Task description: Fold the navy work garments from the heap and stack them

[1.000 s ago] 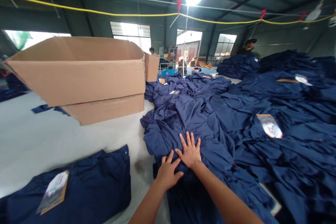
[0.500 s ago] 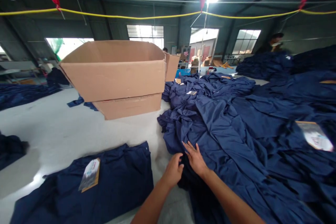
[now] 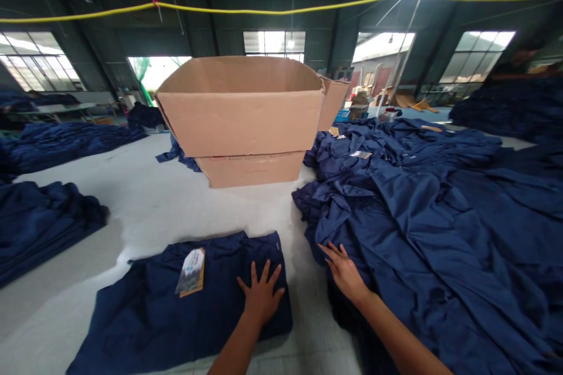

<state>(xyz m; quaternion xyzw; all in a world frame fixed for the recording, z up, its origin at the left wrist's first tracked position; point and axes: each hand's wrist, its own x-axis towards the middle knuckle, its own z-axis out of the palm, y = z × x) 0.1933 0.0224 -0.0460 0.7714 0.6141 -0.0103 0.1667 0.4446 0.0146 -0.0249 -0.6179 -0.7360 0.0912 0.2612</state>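
Observation:
My left hand point(image 3: 263, 295) lies with spread fingers on the right end of a folded navy garment point(image 3: 153, 310), which rests flat on the pale table. A printed paper hang tag point(image 3: 192, 272) lies on top of that garment. Over on the right, my right hand point(image 3: 345, 272) is stretched out on the near left edge of a big heap of navy garments point(image 3: 422, 246). Its fingers are extended and grip no cloth that I can make out. Part of the heap's lower edge is hidden by my right forearm.
A large open cardboard box point(image 3: 241, 123) stands on the white table point(image 3: 176, 205) beyond the folded garment, a second box point(image 3: 334, 102) behind it. More navy garments point(image 3: 44, 217) lie at the left. A yellow cable point(image 3: 281, 12) runs overhead.
My left hand has left the heap's edge and moved left onto the folded garment, its fingers now spread. My right hand stays at the heap. The view has turned left.

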